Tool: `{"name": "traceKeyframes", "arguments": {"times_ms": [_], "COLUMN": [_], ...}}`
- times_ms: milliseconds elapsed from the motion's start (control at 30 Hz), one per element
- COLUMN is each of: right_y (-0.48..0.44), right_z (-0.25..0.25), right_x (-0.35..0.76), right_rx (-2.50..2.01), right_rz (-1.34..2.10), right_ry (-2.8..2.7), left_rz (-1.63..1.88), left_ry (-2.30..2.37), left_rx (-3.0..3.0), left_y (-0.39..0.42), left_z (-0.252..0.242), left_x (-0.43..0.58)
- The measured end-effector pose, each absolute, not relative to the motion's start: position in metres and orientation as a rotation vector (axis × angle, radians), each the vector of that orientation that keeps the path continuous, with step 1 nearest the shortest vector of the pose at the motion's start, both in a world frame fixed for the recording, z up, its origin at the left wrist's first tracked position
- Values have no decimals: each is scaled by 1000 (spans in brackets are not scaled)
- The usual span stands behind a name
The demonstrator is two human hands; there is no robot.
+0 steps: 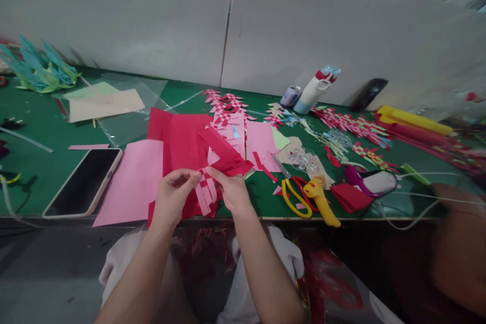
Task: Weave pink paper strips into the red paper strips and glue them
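Between both hands is a small woven piece of pink and red paper strips point(206, 193), its loose pink ends hanging toward me. My left hand point(172, 190) pinches its left edge between thumb and fingers. On the other side my right hand point(229, 188) grips the upper right part with closed fingers. Under and behind the hands lie red paper sheets point(180, 134), one folded over at the right. A pink sheet point(131, 177) sticks out to the left beneath the red. Finished-looking checkered woven strips point(226, 109) lie just beyond.
Left of the papers lies a phone point(83, 182). To the right are scissors with yellow handles point(294, 197), a yellow glue gun point(321, 200), a folded red paper point(351, 195) and white cables. A bottle point(313, 92) and a can point(290, 96) stand by the wall. Another person's arm point(459, 243) is at far right.
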State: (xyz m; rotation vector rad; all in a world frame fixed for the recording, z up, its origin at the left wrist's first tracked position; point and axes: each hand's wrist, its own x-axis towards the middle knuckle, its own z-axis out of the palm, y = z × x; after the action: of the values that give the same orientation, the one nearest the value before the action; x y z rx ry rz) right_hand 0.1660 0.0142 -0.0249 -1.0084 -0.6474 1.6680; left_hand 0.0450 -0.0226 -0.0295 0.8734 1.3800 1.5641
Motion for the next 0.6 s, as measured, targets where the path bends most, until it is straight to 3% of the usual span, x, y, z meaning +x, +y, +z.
{"name": "traceKeyframes", "arguments": {"times_ms": [600], "right_y": [18], "right_z": [-28], "right_x": [175], "right_rx": [-1025], "right_rz": [1676], "right_ry": [-938], "left_rz": [1404], "left_ry": [1400], "left_rx": [941], "left_y": [-19], "left_z": [-26], "left_x": [38]}}
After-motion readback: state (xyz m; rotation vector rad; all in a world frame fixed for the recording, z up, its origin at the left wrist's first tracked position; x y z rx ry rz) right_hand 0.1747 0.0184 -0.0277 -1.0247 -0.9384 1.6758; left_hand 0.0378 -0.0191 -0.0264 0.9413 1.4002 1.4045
